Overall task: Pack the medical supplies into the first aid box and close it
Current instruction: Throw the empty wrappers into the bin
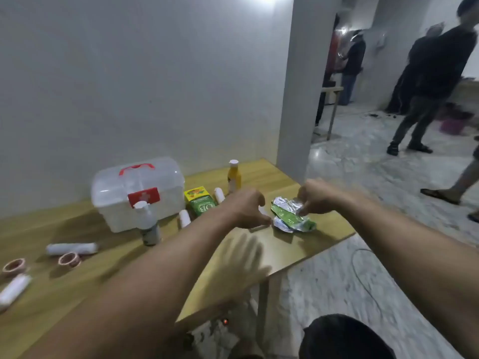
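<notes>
Nearest to us, at the left edge of the wooden surface (77, 294), a white gauze roll (14, 290) lies with its long axis running from near-left to far-right. Just beyond it sit two pinkish tape rings (69, 259), lying flat and a little apart, and behind them a second bandage roll (72, 248) lies almost crosswise, its long axis left to right.

Both our forearms reach forward over the surface. Our left hand (248, 211) hovers with fingers curled together, its tips just beside the near-left end of a stack of foil blister strips (291, 216); motion blur keeps us from telling whether it pinches anything. Our right hand (315, 198) has its fingers bent down and closed on the far-right part of the silver-and-green strips. The strips lie near the right edge, long axis running from far-left to near-right.

Farther back, a dark bottle with a white cap (148, 224) stands upright in front of the first aid box (137, 193). The box is translucent white, lid shut, red handle on top and red latch facing us, its long axis left to right. Right of it lie a small white roll (184, 218), a green and yellow carton (199, 200) pointing away from us, another small white roll (219, 195), and an upright yellow bottle (234, 177).

Beyond the surface stands a pale wall; people stand on the marble floor to the right.
</notes>
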Motion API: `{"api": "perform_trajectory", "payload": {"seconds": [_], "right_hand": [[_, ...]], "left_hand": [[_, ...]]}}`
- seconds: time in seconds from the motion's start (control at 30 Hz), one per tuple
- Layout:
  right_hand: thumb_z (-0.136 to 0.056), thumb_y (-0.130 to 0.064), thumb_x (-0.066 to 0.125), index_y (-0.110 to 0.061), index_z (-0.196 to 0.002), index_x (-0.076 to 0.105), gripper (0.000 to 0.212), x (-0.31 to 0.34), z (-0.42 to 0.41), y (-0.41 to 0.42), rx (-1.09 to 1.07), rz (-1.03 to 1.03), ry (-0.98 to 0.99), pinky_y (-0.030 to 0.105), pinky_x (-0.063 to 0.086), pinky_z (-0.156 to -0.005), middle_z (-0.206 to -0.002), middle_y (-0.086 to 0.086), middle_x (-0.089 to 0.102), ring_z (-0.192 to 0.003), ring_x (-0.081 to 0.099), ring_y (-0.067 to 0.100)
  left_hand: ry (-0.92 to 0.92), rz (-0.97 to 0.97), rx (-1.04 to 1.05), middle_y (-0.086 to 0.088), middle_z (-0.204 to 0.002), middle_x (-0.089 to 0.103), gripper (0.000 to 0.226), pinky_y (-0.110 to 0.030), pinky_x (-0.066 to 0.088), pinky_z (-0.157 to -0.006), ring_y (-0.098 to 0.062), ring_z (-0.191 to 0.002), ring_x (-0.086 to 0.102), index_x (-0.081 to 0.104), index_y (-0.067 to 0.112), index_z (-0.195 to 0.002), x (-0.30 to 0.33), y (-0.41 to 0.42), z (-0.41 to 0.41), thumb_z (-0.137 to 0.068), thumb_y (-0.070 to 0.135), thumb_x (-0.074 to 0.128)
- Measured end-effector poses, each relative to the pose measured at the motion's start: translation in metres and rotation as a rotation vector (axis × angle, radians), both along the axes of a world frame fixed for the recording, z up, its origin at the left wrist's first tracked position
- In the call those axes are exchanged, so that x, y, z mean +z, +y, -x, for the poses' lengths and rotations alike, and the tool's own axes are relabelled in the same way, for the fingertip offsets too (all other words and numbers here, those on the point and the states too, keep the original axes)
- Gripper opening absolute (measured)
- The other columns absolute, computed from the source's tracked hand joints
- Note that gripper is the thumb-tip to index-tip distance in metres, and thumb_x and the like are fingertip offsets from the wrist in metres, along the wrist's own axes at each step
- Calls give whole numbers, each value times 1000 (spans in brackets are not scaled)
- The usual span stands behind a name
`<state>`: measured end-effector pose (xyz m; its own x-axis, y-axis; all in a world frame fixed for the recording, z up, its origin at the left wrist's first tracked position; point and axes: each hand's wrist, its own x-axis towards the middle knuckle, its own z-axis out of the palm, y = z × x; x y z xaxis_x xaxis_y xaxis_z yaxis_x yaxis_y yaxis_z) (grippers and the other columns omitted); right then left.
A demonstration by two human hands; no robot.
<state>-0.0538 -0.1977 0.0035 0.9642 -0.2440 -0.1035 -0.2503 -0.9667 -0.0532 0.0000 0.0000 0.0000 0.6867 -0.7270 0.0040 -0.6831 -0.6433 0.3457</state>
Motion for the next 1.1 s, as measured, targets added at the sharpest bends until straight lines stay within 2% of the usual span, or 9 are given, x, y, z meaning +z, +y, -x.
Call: {"api": "perform_trajectory", "payload": {"seconds": [0.13,0.27,0.4,0.53,0.63,0.73,0.8,0.93,1.1], "right_hand": [[-73,-42,77,-12,-51,41,52,-30,3,-12,-165,-82,1,29,24,-46,-52,2,41,-48,36,19],[-57,-60,76,-18,-56,42,54,-49,1,-14,-282,-174,-61,30,28,-47,-58,0,48,-60,49,23],[-55,-44,80,-19,-58,41,47,-54,-7,-16,-359,-278,-93,29,26,-44,-62,0,46,-67,49,25],[-68,-30,79,-17,-56,39,43,-55,-9,-21,-435,-362,-139,27,29,-44,-69,6,52,-73,50,26],[-73,-28,79,-8,-63,57,31,-54,-3,-29,-499,-467,-216,32,48,-57,-80,16,66,-75,63,30],[-73,-22,80,-5,-67,64,24,-53,13,-41,-555,-621,-322,35,51,-58,-71,16,66,-61,61,28],[-74,-19,80,-8,-64,62,23,-52,27,-49,-596,-715,-376,34,53,-53,-64,13,63,-53,57,25],[-73,-14,81,-8,-61,59,25,-51,60,-67,-676,-762,-464,27,48,-42,-62,10,61,-49,55,20],[-68,-13,85,-1,-67,64,24,-51,108,-95,-830,-762,-596,29,55,-44,-68,14,64,-45,55,22]], "left_hand": [[-42,-5,27,-15,-117,67,43,-42,50,-93,-30,-111,59,68,5,-113,-18,-26,-2,-83,36,68],[-183,-44,40,-13,-109,68,34,-37,41,-87,-29,-120,46,70,6,-103,-34,-49,-6,-88,35,61],[-184,-159,49,-15,-102,68,31,-37,35,-82,-31,-124,41,54,11,-78,-45,-63,-8,-85,41,63],[-201,-203,78,-13,-104,68,27,-39,34,-93,-31,-122,41,60,14,-84,-50,-75,-10,-79,39,69],[-152,-171,98,-12,-105,66,18,-38,36,-91,-32,-119,42,58,15,-89,-52,-84,-13,-78,25,68],[-42,-175,129,-13,-110,64,32,-38,37,-89,-33,-117,45,61,11,-105,-51,-94,-15,-75,14,71],[46,-172,158,-13,-106,67,36,-35,41,-81,-32,-109,54,66,10,-101,-48,-101,-13,-68,10,78],[150,-31,192,-15,-87,63,12,-32,43,-64,-31,-84,61,61,6,-74,-46,-114,-5,-70,2,72],[325,311,226,-26,-83,69,11,-40,54,-60,-30,-67,58,67,-9,-78,-52,-138,15,-74,-6,57]]}}
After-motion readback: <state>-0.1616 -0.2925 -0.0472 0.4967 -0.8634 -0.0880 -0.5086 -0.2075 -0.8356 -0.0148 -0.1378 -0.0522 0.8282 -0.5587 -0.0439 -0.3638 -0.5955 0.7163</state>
